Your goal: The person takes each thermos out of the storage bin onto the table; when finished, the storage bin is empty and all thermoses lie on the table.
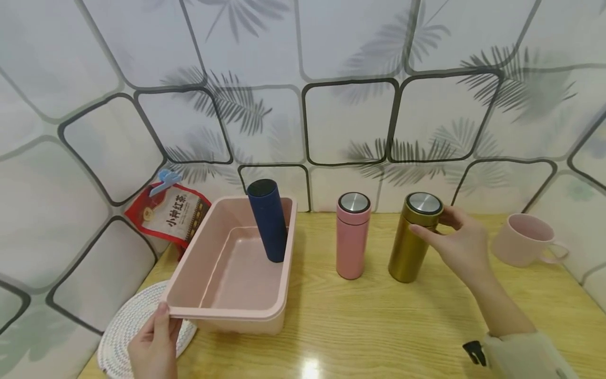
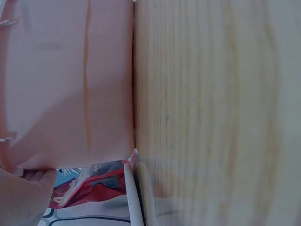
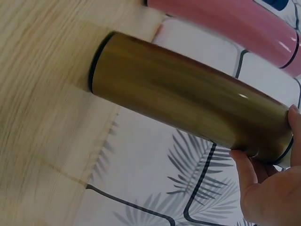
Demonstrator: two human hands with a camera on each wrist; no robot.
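Observation:
My right hand [image 1: 461,245] grips a gold thermos [image 1: 408,251] near its silver-topped lid, thumb on the near side and fingers around the back. In the right wrist view the gold thermos [image 3: 188,96] appears on its side, with its dark base close to the wooden table. My left hand [image 1: 153,345] holds the near left corner of a pink plastic bin [image 1: 236,314], thumb over the rim and the other fingers beneath. Inside the bin, a dark blue thermos [image 1: 269,223] leans at the back right. Between bin and gold thermos stands a pink thermos [image 1: 352,242], upright.
A round woven mat [image 1: 125,321] lies partly under the bin's left side. Behind the bin's left edge is a red tea bag [image 1: 170,210] with a blue clip [image 1: 165,180]. A pink mug [image 1: 523,239] stands at right. A patterned wall covering [image 1: 350,121] borders the wooden table [image 1: 360,321].

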